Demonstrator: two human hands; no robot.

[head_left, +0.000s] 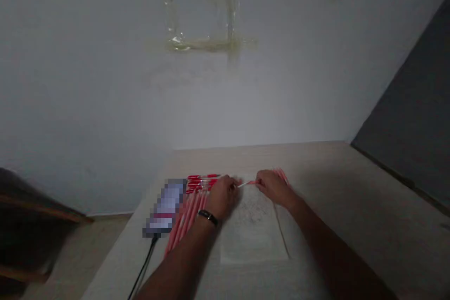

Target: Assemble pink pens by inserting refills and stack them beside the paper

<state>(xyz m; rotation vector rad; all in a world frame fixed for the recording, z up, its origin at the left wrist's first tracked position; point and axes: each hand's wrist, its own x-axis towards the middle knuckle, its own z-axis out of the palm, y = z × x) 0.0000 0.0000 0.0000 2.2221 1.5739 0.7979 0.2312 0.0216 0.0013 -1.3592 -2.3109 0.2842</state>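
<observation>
The left hand (221, 195) and right hand (273, 186) sit just apart near the far edge of the counter (355, 197), both pinching a thin red-and-white stick (248, 183) above a sheet of paper (253, 229); it looks light, stiff and slender, best held along its shaft

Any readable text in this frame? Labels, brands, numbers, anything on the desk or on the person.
Nothing can be read in this view.
Phone: screen pixelated, unreadable.
Red-and-white sticks: no markings can be made out, too blurred.
Sheet of paper: faint dark marks, too blurred to read.
Black wristband: nothing legible.
</observation>
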